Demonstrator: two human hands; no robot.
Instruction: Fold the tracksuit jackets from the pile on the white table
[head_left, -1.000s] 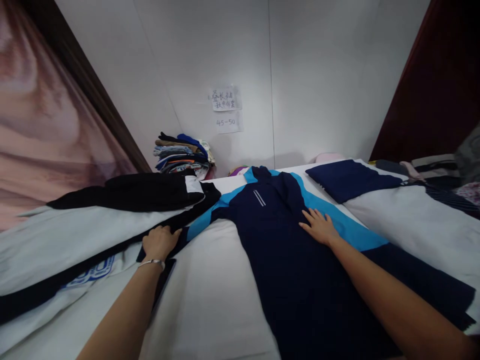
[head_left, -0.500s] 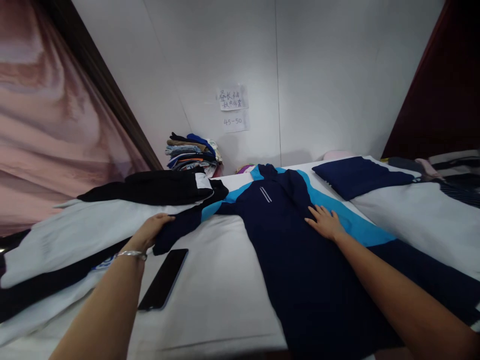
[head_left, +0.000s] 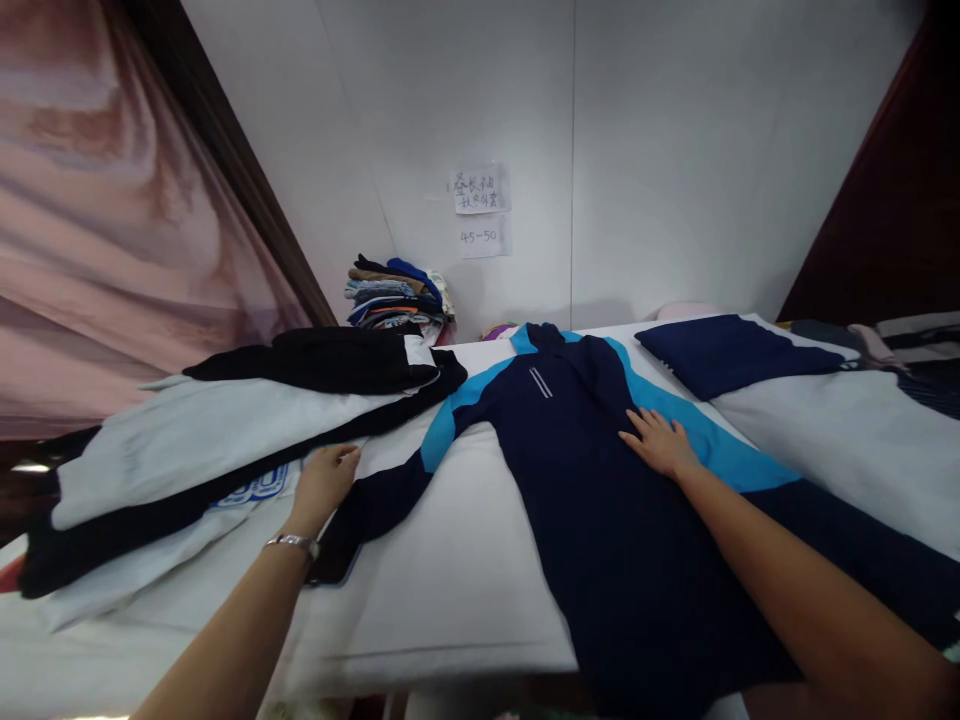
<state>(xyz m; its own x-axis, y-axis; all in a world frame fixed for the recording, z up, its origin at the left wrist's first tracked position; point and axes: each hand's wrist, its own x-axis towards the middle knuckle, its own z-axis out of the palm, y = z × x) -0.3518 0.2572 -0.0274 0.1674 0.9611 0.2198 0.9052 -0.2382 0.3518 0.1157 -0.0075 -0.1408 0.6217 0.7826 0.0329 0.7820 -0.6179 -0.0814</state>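
Note:
A navy long-sleeved top (head_left: 592, 480) with bright blue shoulder panels lies spread out, its collar away from me. My left hand (head_left: 327, 488) is closed at the cuff of the left-side sleeve (head_left: 394, 495), its fingers bent; the exact grip is partly hidden. That sleeve angles down towards me and covers most of a dark phone (head_left: 341, 572). On the right, my right hand (head_left: 660, 443) rests flat on the top's chest, where navy meets blue, fingers spread.
White and black garments (head_left: 225, 430) lie at the left on the white-covered table (head_left: 465, 590). Behind is a folded clothes stack (head_left: 397, 295). A folded navy garment (head_left: 739, 355) and a white one (head_left: 832, 430) lie right. Paper notes (head_left: 481, 205) hang on the wall.
My left hand has moved towards me, and the sleeve has swung down with it, over the phone. My right hand stays on the chest. The view has shifted slightly left.

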